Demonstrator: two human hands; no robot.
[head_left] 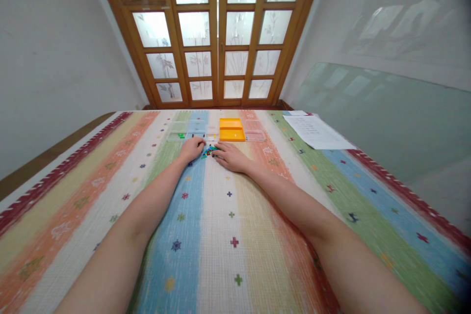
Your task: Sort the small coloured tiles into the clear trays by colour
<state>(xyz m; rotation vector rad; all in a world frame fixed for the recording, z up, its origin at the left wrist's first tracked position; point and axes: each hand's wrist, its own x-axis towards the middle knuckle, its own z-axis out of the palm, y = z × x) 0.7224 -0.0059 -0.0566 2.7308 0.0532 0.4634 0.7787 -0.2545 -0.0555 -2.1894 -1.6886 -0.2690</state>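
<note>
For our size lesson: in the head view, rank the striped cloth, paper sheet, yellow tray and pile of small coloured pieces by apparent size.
1. striped cloth
2. paper sheet
3. yellow tray
4. pile of small coloured pieces
The last three lie about equally far, so nearness hardly matters.

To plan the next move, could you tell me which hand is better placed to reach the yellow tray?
Probably the right hand: it rests beside the small coloured pieces, just short of the yellow tray; the left hand lies farther left.

paper sheet (pixel 316 131) far rt; wood doors (pixel 217 34) at back.
</note>
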